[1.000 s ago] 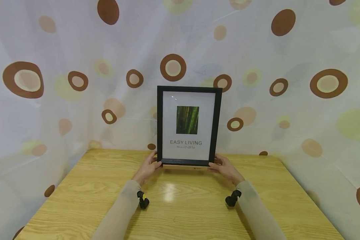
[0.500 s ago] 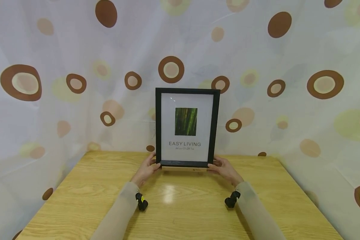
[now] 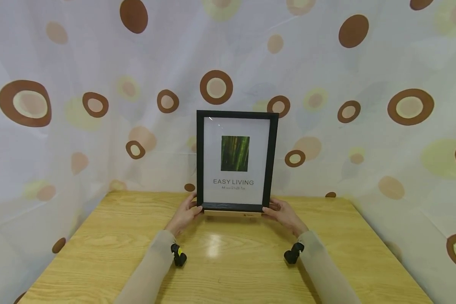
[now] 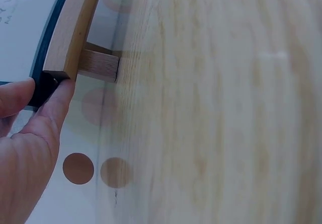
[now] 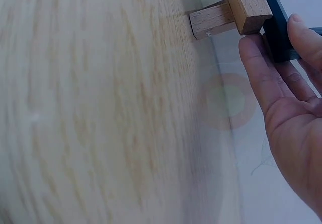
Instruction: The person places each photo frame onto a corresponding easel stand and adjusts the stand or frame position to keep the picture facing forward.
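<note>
A black picture frame (image 3: pixel 235 160) with a white sheet, a small green bamboo picture and "EASY LIVING" lettering stands upright near the back of the table, on a wooden stand (image 3: pixel 232 214). At its lower left corner my left hand (image 3: pixel 183 214) pinches it, thumb on the front and fingers beside and behind. My right hand (image 3: pixel 285 214) holds the lower right corner likewise. In the left wrist view, the stand's bar (image 4: pixel 70 27) touches a fingertip below the corner. The right wrist view has fingertips against the end of that bar (image 5: pixel 246 7). The stand's back is hidden.
The wood-grain table (image 3: pixel 235 270) extends toward me and to both sides. Behind the frame hangs a white curtain (image 3: pixel 167 50) with brown and yellow dots, close to the table's back edge. Small black devices (image 3: pixel 179 255) are strapped at both wrists.
The whole head view has shifted slightly, the frame sitting a little further left in it. Both hands keep their grip at the frame's lower corners.
</note>
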The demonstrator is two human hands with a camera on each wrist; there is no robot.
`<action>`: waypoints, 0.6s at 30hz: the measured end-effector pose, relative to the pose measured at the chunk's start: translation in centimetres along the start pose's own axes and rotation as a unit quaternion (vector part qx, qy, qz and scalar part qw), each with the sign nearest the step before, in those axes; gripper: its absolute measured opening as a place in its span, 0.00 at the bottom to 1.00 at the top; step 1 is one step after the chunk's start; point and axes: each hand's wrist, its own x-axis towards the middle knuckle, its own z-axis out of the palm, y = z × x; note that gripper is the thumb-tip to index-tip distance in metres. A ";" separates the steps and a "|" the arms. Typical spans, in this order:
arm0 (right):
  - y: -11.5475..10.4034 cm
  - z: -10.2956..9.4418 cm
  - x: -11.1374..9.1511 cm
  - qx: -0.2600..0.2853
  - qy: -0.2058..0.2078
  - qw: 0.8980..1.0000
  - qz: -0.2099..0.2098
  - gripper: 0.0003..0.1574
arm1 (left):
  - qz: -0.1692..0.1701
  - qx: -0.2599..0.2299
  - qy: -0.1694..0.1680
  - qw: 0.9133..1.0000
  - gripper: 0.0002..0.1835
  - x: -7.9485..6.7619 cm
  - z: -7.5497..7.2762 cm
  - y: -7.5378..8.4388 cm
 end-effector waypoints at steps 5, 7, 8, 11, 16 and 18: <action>0.1 -0.1 -0.1 -0.005 0.008 1.000 0.000 0.40 | -0.001 -0.003 -0.003 1.000 0.31 0.0 0.3 0.1; 0.1 -0.1 -0.2 -0.004 0.006 1.000 0.001 0.40 | -0.005 -0.003 -0.002 1.000 0.32 0.0 0.3 0.0; 0.1 -0.1 -0.2 -0.006 0.007 1.000 0.001 0.40 | -0.006 -0.004 -0.002 1.000 0.32 0.0 0.3 0.0; 0.0 0.1 -0.2 -0.030 0.009 0.999 -0.007 0.39 | -0.001 -0.002 -0.007 1.000 0.31 0.0 0.1 0.0; -0.6 0.3 -0.4 -0.119 0.025 0.992 -0.018 0.39 | 0.013 0.031 -0.021 0.999 0.30 -0.5 -0.7 0.0; -0.7 0.3 -0.5 -0.154 0.038 0.987 -0.019 0.39 | 0.015 0.057 -0.021 0.998 0.29 -0.8 -1.1 0.0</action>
